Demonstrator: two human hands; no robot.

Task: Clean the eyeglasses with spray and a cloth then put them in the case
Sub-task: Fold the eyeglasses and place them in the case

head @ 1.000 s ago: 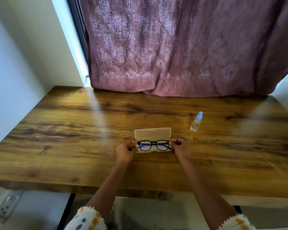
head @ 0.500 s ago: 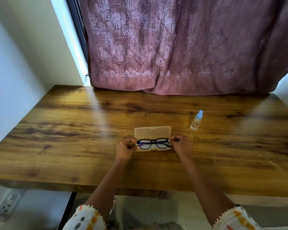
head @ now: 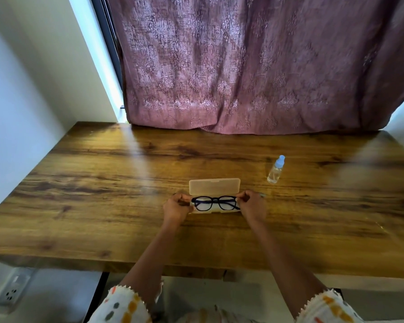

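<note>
Dark-framed eyeglasses (head: 214,203) lie over the base of a cream case (head: 214,188), whose lid stands open toward the curtain. My left hand (head: 176,209) pinches the left end of the frame. My right hand (head: 252,207) pinches the right end. Both hands sit on the wooden table (head: 103,194) at the case's two sides. A small clear spray bottle (head: 275,170) with a pale blue cap stands upright to the right and a little beyond the case. I see no cloth; pale material shows inside the case under the lenses.
A mauve patterned curtain (head: 254,66) hangs down to the table's far edge. A white wall (head: 21,101) runs along the left side. A wall socket (head: 12,289) sits low at the left, below the table's near edge.
The glasses have shifted slightly away from me, lower into the case base, with both hands still at their ends. The bottle has not moved.
</note>
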